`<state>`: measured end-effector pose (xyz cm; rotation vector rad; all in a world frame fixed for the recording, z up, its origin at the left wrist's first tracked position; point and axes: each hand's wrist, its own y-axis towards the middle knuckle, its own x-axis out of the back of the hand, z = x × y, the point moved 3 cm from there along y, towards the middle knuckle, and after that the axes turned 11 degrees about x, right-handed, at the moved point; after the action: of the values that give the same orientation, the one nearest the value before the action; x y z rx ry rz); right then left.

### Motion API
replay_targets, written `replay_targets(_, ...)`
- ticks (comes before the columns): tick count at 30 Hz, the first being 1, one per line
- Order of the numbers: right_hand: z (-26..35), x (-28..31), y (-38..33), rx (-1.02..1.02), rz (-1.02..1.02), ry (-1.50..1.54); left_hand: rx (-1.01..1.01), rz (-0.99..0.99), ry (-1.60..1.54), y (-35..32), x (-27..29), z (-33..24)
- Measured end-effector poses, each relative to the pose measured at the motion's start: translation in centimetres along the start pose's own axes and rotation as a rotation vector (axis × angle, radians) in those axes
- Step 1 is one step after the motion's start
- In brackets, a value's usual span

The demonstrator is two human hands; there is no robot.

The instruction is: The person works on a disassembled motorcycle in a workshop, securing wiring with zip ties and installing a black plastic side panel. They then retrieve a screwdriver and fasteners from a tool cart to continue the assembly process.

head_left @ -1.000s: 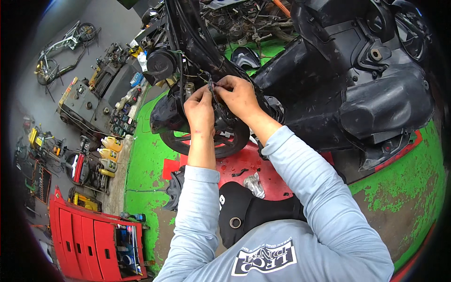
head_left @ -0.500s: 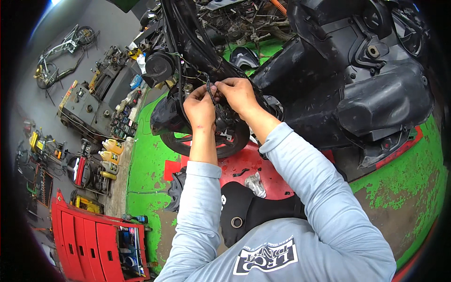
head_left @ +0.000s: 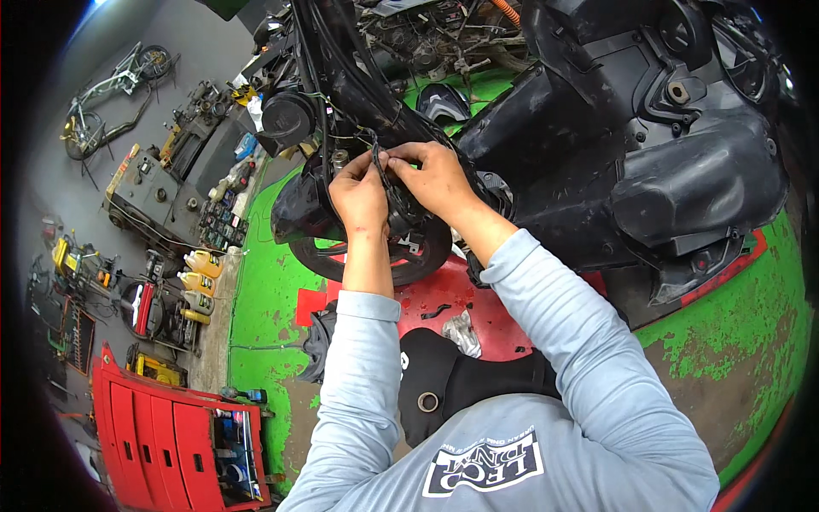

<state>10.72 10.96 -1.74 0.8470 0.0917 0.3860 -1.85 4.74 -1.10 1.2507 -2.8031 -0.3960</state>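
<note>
Left hand [head_left: 360, 194] and right hand [head_left: 433, 177] both pinch a thin black cable [head_left: 378, 166] at 12 o'clock above the front wheel [head_left: 375, 256]; looks light, floppy, best gripped near its end.

The scooter's body panels [head_left: 682, 171] are matt black plastic, dusty and scuffed. The floor [head_left: 734, 333] has rough green paint, chipped down to grey concrete, and the tool cabinet [head_left: 171, 427] is glossy red painted metal. The sleeves [head_left: 580, 341] are smooth pale-grey cloth.
</note>
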Motion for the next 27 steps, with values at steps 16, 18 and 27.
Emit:
replay_targets(16,-2.1,0.0,1.7,-0.043,0.038,-0.119,0.041,0.090,0.353,-0.3,0.6,-0.9)
replay_targets(18,-2.1,-0.5,1.5,-0.060,0.025,-0.112,0.053,0.099,0.362,-0.2,1.0,-0.8)
replay_targets(27,-1.1,0.2,-0.2,0.185,-0.094,-0.069,0.089,0.162,0.221,-0.3,0.9,-0.9)
